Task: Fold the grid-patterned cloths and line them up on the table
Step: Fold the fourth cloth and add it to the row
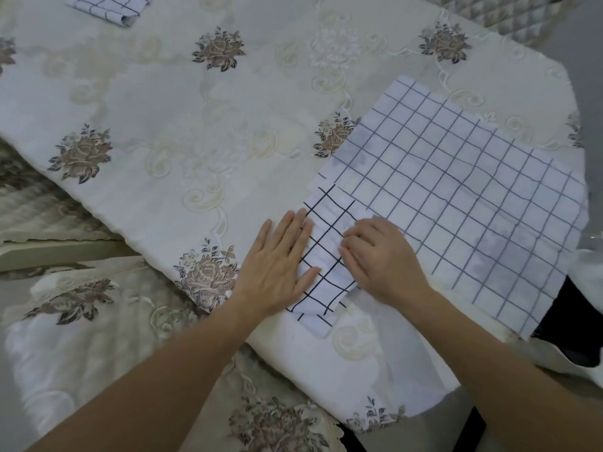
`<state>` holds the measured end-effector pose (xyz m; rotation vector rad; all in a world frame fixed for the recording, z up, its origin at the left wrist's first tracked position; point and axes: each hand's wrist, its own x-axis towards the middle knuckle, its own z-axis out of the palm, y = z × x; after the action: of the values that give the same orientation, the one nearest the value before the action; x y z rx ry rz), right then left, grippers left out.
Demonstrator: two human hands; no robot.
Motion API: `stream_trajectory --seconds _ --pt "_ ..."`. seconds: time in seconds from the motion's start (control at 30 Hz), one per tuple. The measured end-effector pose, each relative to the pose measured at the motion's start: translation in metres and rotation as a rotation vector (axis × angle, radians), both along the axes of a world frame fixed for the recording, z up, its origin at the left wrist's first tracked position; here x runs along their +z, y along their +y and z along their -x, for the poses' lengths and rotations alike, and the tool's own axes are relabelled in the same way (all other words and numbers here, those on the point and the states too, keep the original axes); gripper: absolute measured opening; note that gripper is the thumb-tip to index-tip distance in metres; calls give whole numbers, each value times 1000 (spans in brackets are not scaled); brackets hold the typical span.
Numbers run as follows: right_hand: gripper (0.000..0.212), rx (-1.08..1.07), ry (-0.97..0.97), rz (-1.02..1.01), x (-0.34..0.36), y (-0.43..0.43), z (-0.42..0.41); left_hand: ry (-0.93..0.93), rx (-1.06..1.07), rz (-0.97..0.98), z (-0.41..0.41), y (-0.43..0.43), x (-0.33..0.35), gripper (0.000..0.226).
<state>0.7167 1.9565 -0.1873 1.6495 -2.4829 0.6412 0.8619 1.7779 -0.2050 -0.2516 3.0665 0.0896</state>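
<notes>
Floral table (163, 125), left hand (277, 265) flat on cloth (440, 190)

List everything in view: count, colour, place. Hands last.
spread cloth: 1, white with dark grid, right side of table, near edge folded over
folded cloth: 1, white with dark grid, far left, cut off by the frame
tablecloth: 1, cream with brown flowers, covering the table
quilted cushion: 1, pale grey, beyond the far right corner
left hand: 1, flat, pressing the folded edge
right hand: 1, fingers curled, pinching that fold
</notes>
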Motion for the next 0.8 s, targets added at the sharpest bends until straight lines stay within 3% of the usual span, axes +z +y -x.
stream_trajectory --seconds 0.07,0.2,0.37,0.57,0.7,0.8 --pt "32 -10 -46 -7 3 -27 -21 16 14 -13 0 0 -3 75" --pt "64 92 -129 -262 7 -77 -46 -4 14 -34 1 1 -4 74" --pt "76 116 -280 -344 2 -81 -24 -2 77 -71 -3 -1 0 76" --pt "46 -4 -263 -43 23 -24 -17 33 -49 -47 -20 -17 8 73" --pt "41 11 -258 -45 18 24 -57 27 -298 -48 -20 -25 19 69" --pt "39 -155 -309 12 12 43 -88 -15 -542 -84 -25 -38 25 73"
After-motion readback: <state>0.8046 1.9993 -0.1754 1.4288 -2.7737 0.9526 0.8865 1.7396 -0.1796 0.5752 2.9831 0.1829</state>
